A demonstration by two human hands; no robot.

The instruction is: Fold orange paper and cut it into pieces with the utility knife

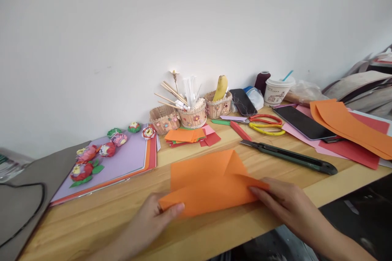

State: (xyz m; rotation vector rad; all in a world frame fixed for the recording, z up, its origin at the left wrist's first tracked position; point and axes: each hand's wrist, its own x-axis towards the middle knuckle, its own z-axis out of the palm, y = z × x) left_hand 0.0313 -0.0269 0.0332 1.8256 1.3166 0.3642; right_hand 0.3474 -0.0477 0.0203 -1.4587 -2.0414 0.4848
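Observation:
An orange sheet of paper [208, 195] is bent over on itself near the front of the wooden table, its rear part lying flat and its front part raised. My left hand [153, 220] pinches the front left corner, thumb on top. At the right corner my right hand [284, 202] grips the paper between thumb and fingers. A green utility knife [294, 157] lies behind my right hand. Scissors [266, 124] with red and yellow handles rest beyond it, beside narrow green and red strips.
Small orange and red paper pieces [185, 135] lie before three decorated baskets [192, 116]. Paper flowers [107, 149] sit on purple sheets [131, 155] at the left. At the right are a phone [303, 122], more orange paper [352, 126] and a lidded cup [277, 91].

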